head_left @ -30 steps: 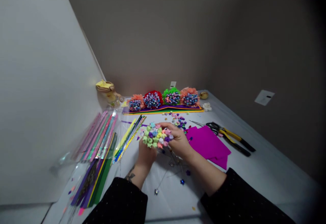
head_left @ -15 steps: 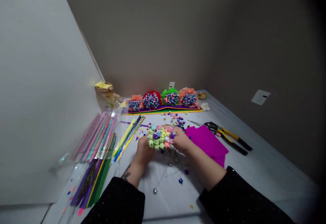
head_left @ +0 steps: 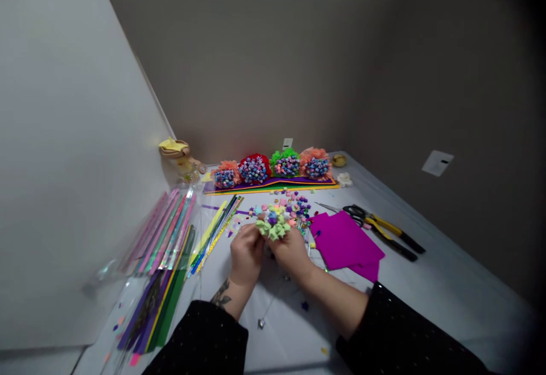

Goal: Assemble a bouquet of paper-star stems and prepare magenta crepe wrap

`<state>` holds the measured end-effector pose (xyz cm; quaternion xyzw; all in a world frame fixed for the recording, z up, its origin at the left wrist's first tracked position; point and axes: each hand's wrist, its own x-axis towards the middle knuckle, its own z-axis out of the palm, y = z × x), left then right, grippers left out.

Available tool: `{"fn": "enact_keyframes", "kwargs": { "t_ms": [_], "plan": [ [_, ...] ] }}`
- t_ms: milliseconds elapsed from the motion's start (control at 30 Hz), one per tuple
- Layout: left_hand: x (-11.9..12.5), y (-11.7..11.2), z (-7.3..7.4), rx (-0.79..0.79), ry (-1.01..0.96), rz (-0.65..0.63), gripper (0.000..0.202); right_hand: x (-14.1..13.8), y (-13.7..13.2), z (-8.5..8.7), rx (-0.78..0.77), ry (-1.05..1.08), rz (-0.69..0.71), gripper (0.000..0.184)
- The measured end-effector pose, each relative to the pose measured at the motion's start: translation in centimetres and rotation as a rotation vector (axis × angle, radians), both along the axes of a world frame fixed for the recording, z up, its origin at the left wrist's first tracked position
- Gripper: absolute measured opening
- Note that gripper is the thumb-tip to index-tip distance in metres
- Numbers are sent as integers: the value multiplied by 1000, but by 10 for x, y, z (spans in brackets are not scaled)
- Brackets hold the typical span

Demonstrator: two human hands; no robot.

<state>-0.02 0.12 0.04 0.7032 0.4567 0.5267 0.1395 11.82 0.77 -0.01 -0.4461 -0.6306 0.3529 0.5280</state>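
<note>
My left hand (head_left: 246, 254) and my right hand (head_left: 292, 252) both grip the wire stems of a bunch of origami paper stars (head_left: 273, 221) in pale green, blue, purple and pink. The fingers hide the lower part of the bunch. Thin wire with a small silver bead (head_left: 261, 324) trails down from under my hands onto the white table surface (head_left: 273, 335). A heap of loose paper stars (head_left: 294, 205) lies just beyond the bunch.
Several finished star bouquets in crepe paper (head_left: 273, 167) stand along the back on coloured sheets. Magenta sheets (head_left: 345, 241), scissors (head_left: 354, 211) and yellow-handled pliers (head_left: 392, 235) lie to the right. Paper strips in clear sleeves (head_left: 162, 250) lie left against a wall.
The bunch of stars has dropped lower and tipped away from me, with its green stars now at the front. My hands have drawn closer together and moved slightly forward.
</note>
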Motion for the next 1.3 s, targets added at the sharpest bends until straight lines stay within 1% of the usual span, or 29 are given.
{"fn": "enact_keyframes", "kwargs": {
  "t_ms": [100, 233, 333, 500, 667, 733, 867, 1033, 1167, 1300],
  "plan": [
    [1, -1, 3, -82, -45, -3, 18, 2, 1, 0, 30, -38, -25, 12],
    [2, -1, 5, -164, -55, 38, 23, 2, 0, 2, 84, -59, -3, 14],
    [2, 1, 4, -197, -72, 56, 24, 2, 0, 2, 95, -56, 28, 16],
    [1, 3, -1, -221, -118, 85, 23, 0, 0, 2, 67, -25, 57, 19],
    [3, 1, 1, -170, -59, 44, 24, 1, -4, 10, 64, 14, 71, 14],
    [5, -1, 5, -162, -54, 7, 23, 2, -5, 12, 55, 31, 45, 18],
    [8, -3, 10, -199, -77, -79, 23, 5, -6, 14, 12, 67, 5, 22],
    [10, -2, 9, -226, -122, -108, 22, 7, -5, 14, 41, 83, -57, 21],
    [11, 0, 6, -290, -178, -147, 19, 7, -5, 12, 69, 69, -74, 15],
    [11, 0, 5, -345, -249, -138, 19, 7, -5, 12, 75, 55, -73, 13]
  ]
}}
